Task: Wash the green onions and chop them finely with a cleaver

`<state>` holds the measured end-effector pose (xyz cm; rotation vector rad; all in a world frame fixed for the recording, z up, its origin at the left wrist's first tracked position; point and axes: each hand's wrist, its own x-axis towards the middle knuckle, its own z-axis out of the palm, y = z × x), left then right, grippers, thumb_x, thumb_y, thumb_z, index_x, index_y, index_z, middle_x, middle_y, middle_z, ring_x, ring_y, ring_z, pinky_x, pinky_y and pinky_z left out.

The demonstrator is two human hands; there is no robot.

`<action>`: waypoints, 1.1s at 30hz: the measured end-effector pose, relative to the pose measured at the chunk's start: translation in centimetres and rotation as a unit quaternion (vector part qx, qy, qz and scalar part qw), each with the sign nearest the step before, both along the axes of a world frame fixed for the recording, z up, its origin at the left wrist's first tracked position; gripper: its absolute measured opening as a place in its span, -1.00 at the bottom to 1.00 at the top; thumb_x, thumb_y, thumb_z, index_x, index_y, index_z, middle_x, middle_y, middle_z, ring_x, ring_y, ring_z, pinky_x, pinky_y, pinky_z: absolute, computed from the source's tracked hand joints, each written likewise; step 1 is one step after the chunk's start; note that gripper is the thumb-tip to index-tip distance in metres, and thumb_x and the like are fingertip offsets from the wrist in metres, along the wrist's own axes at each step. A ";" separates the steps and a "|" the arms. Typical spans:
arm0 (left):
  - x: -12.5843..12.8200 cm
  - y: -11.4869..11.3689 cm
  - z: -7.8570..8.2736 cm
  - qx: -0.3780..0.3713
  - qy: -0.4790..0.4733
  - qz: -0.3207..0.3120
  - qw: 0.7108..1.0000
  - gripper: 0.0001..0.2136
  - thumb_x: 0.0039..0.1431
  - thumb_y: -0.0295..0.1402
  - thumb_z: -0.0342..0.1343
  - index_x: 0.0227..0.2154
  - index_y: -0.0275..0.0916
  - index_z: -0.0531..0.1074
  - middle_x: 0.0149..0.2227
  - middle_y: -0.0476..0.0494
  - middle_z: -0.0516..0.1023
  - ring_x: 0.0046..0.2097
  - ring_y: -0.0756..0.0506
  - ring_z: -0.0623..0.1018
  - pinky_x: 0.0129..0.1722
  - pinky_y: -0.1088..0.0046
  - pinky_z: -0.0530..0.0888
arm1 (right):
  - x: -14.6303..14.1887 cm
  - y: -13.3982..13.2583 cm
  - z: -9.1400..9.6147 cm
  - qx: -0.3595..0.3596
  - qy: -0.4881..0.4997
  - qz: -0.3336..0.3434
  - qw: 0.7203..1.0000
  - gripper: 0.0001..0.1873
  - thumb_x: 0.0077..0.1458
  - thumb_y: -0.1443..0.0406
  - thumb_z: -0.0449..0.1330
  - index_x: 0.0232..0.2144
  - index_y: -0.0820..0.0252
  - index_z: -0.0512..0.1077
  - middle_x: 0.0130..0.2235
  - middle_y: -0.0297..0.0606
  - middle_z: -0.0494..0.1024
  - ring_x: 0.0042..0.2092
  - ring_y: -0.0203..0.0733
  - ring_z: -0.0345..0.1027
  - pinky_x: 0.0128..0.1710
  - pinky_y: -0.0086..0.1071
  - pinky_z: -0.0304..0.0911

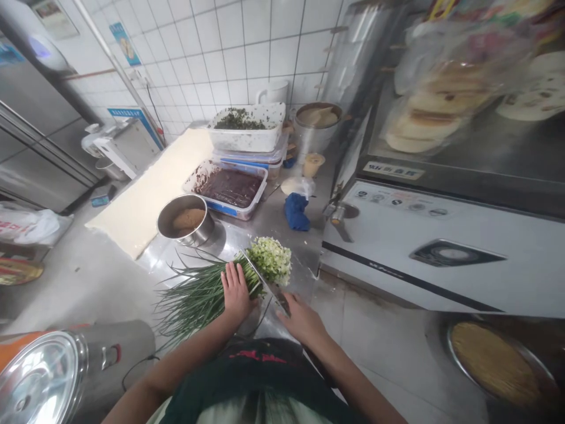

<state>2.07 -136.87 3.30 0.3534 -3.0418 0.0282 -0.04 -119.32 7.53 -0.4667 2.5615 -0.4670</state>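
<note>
A bundle of green onions (194, 294) lies on the steel counter (265, 224) in front of me. My left hand (236, 290) presses flat on the bundle near its cut end, fingers stretched forward. My right hand (300, 318) is closed round the handle of a knife (265, 282), whose blade stands at the cut end right beside my left fingertips. A heap of chopped green onion (272, 258) sits just beyond the blade.
A steel bowl (185, 221) with brown filling, a tub of dark paste (229, 188), stacked white tubs (247, 132), a steel pot (315, 126) and a blue cloth (296, 211) stand behind. A dough sheet (154, 188) lies left. A white appliance (441, 247) bounds the right; a lidded pot (48, 371) sits lower left.
</note>
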 end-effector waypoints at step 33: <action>-3.2 -4.8 -0.1 0.053 -0.157 -0.178 0.970 -0.15 -0.39 -0.02 0.17 0.01 -0.35 0.07 -0.15 -0.24 0.28 -0.10 -0.21 0.24 -0.05 0.28 0.15 | -0.4 0.4 1.9 0.006 -0.046 -0.014 0.999 -0.53 0.15 0.14 -0.27 -0.29 0.20 0.38 -0.37 -0.12 0.51 -0.29 -0.12 0.38 -0.38 -0.41 0.10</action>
